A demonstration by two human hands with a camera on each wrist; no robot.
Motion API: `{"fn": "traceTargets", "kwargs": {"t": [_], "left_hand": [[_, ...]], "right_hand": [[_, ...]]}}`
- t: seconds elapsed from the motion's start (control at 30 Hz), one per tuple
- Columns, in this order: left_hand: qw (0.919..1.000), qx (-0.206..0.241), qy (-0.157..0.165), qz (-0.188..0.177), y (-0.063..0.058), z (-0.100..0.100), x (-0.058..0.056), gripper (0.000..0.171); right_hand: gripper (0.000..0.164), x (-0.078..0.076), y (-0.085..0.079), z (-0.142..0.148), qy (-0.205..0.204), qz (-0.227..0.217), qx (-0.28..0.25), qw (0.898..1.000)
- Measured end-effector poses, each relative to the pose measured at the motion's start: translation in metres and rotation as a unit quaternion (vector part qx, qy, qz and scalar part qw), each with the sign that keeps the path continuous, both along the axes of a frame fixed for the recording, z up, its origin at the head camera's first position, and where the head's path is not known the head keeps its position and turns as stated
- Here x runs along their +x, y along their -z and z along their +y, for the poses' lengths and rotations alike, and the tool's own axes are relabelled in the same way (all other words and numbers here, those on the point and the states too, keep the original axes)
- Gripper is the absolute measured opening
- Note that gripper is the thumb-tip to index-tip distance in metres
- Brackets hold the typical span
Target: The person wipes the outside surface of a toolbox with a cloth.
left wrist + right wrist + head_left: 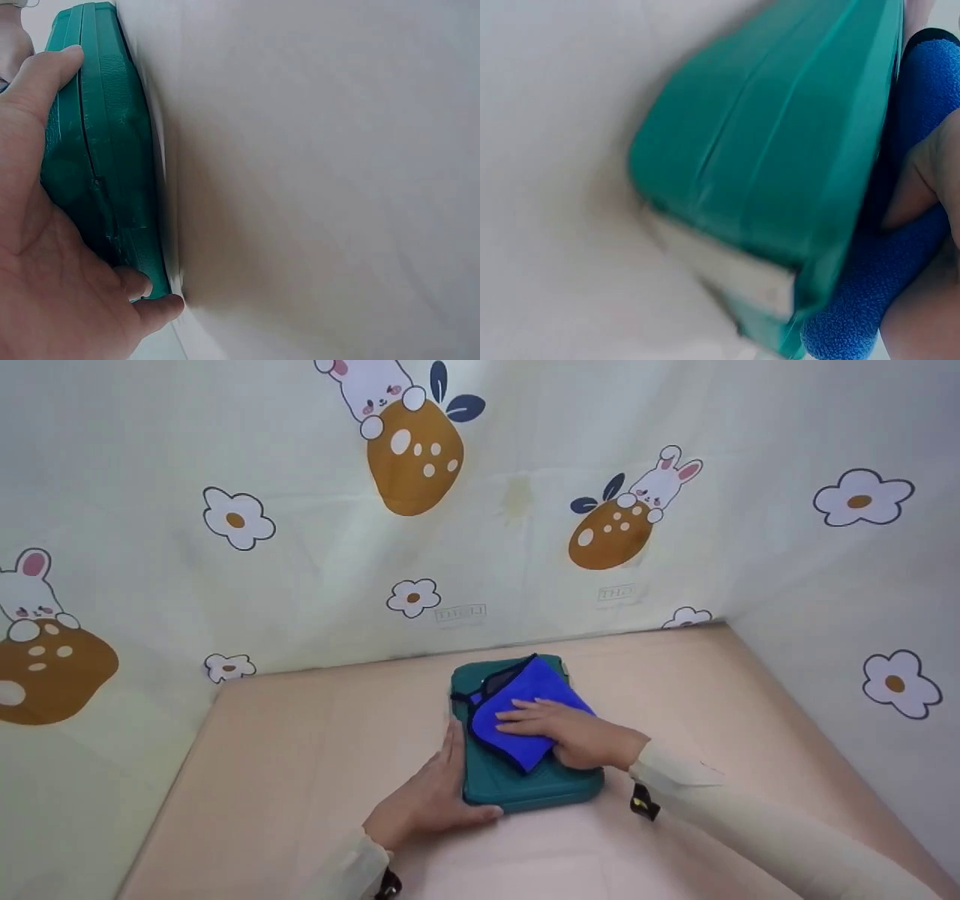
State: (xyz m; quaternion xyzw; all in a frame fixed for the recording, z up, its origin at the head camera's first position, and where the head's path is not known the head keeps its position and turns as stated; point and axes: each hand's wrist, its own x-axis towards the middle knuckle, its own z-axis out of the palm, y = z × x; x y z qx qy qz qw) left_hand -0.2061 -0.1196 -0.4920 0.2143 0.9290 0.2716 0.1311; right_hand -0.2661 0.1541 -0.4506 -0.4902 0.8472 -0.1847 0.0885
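Note:
A green plastic case point(517, 791) lies flat on the table. Spread over its top is a blue cloth point(536, 679) with black edging, a small loop sticking out at its left corner. My right hand point(574, 733) rests on this cloth, fingers extended across it; in the right wrist view the thumb presses into the blue fabric point(847, 292). At the case's near left corner, my left hand point(431, 791) holds it, with the thumb along the front side and the fingers along the left side. A pale latch point(735, 270) shows on the case's side in the right wrist view.
The light tan table point(322, 750) surrounds the case. Behind it and at both sides hang pale curtains point(300, 585) printed with rabbits and flowers. A dark wrist strap point(643, 802) hangs by the right sleeve.

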Motion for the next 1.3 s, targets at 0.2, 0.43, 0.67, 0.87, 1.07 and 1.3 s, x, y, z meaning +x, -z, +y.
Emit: {"fn": "traceTargets", "kwargs": {"t": [0.2,0.43,0.67,0.87,1.07,1.3], "left_hand": [[1.0000,0.000,-0.005,-0.005,0.001,0.000,0.000,0.142],[1.0000,0.002,-0.004,-0.002,0.001,0.000,0.000,0.141],[0.9999,-0.001,-0.008,-0.009,0.000,-0.001,0.001,0.141],[0.9999,0.007,-0.007,-0.007,0.000,-0.001,0.002,0.140],[0.9999,0.011,-0.004,0.003,0.000,0.000,0.002,0.140],[1.0000,0.002,-0.004,0.000,-0.001,0.000,0.003,0.140]], "right_hand": [[0.088,-0.005,0.004,0.011,0.034,0.008,-0.004,0.999],[0.083,0.006,0.009,0.006,0.064,0.045,-0.002,0.997],[0.071,0.027,0.011,-0.006,0.094,0.085,-0.008,0.992],[0.070,0.042,0.011,-0.017,0.123,0.100,-0.010,0.987],[0.069,0.052,0.010,-0.025,0.142,0.098,-0.004,0.985],[0.071,0.062,0.010,-0.034,0.146,0.082,0.007,0.986]]}}
